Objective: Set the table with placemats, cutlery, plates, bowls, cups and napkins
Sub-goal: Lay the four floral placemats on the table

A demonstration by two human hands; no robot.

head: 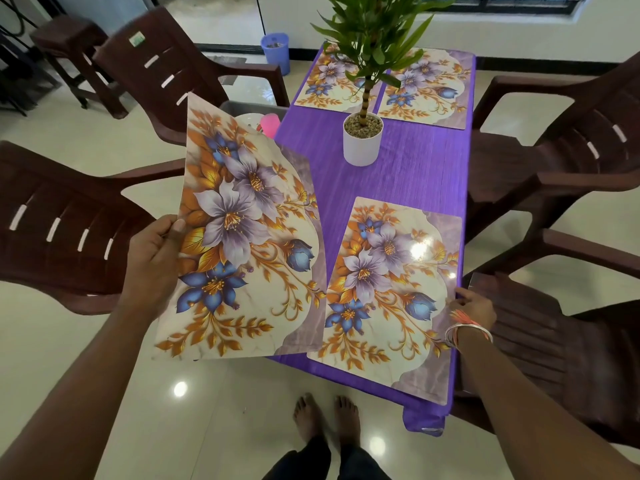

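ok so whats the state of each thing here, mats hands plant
held placemat: lifted off the table, tilted, in left hand
near right placemat: flat on table, right hand at its edge
two far placemats: flat, side by side
potted plant: upright mid-table

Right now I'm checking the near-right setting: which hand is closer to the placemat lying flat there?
Right. The right hand touches the flat placemat's right edge; the left hand is off past its left side, holding up another placemat.

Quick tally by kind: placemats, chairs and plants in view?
Placemats: 4, with two at the far end, one near and one in the left hand at
Chairs: 4
Potted plant: 1
Total: 9
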